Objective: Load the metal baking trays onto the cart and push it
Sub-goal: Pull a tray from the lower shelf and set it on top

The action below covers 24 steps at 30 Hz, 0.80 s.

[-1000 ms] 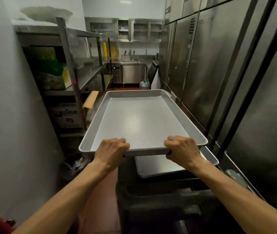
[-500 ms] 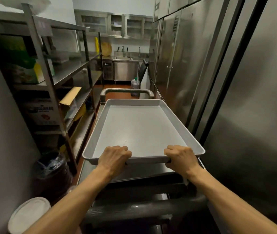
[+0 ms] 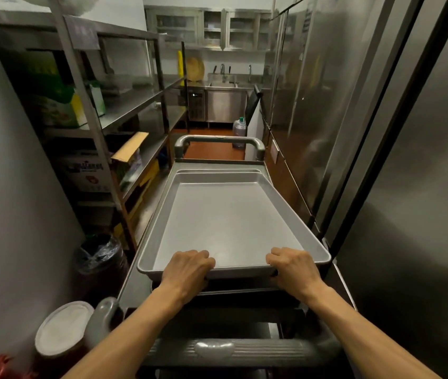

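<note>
Right now the tray sits over the cart, its far end low against a second tray whose rim peeks out just beyond it, while its near end looks a little raised above the cart's top. Both hands grasp the near rim: the left hand curls over the near-left part, fingers inside the tray and thumb hidden beneath, and the right hand does the same at the near-right part. Whether the tray's near end is touching anything below cannot be told, since a dark gap shows under it.

As a judgement, loading is well along but not finished: at least one tray lies on the cart, this one is not yet let go, and how many more remain cannot be seen. Pushing is not yet begun; the near handle lies untouched below the forearms, and the far handle stands at the cart's far end.

Beyond the cart, shelves run along the left side, steel doors close on the right, and a lined bin and a white-lidded bucket stand near the near-left corner, so the aisle looks tight for pushing.
</note>
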Tool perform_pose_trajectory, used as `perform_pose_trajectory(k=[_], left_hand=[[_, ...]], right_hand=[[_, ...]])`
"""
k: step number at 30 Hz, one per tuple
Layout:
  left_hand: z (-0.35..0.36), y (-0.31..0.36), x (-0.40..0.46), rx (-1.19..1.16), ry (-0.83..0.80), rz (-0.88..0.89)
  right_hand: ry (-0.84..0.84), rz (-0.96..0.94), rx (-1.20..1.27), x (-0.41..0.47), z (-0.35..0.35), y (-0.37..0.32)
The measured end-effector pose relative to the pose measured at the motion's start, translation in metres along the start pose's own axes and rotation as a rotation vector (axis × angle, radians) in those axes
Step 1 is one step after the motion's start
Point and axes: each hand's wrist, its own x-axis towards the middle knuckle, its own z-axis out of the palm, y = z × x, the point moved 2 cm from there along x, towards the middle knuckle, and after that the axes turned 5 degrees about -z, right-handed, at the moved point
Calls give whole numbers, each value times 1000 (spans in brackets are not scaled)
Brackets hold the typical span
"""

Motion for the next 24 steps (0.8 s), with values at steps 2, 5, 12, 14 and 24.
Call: perform_pose_trajectory(k=[2, 5, 12, 14, 24], left_hand=[[5, 0, 0, 2, -10, -8], [12, 1, -1, -3, -18, -15], [19, 4, -1, 28, -42, -7], [22, 3, -1, 36, -40, 12], [49, 5, -2, 6, -103, 69]], right_hand=[[-6, -8, 4, -3, 7, -1], [-27, -18, -1, -2, 14, -1], [-75, -57, -11, -4, 21, 2], [-123, -89, 19, -6, 25, 2], [-355, -124, 187, -11, 48, 8]])
